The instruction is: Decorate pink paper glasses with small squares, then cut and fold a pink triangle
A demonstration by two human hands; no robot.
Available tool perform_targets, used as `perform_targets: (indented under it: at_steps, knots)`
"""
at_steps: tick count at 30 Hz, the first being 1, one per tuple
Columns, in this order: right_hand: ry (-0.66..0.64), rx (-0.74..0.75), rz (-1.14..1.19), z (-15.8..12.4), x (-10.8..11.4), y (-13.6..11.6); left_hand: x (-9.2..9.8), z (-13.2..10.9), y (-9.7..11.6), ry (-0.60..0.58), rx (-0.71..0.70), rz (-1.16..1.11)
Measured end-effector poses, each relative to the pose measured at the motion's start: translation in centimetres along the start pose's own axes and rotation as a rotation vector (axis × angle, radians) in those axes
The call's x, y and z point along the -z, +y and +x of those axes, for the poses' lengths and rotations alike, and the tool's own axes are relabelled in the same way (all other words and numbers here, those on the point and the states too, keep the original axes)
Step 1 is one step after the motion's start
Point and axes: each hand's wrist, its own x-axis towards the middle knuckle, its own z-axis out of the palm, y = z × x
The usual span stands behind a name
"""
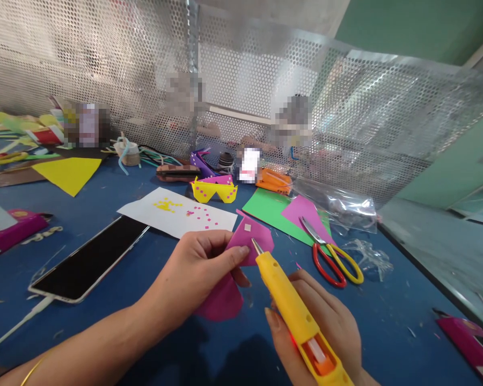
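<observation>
- Left of the left hand point(209, 260), the phone point(92, 261) has its cable point(18, 325) plugged in; a sideways sweep of the forearm point(116, 324) could drag either
- Just beyond that hand, the white sheet point(145, 209) carries small squares point(165, 205); if loose, a brush could scatter them
- The left hand pinches the pink cut-out point(261, 229) between thumb and fingers; squeezing hard might crease it
- Past the thumb, the pale square point(247, 227) on the cut-out could slide if nudged
- The right hand point(338, 321) grips the yellow glue gun point(287, 294), its tip near the left thumb; if hot, a slip might burn
- Beyond the right hand, the scissors point(325, 245) could be knocked by a wide swing
</observation>
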Motion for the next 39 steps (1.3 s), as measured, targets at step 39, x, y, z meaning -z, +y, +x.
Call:
perform_targets:
  at_steps: [39]
  knots:
    - [-0.003, 0.018, -0.097, -0.22, -0.05, 0.21, 0.02, -0.01, 0.07, -0.007, 0.023, 0.008]
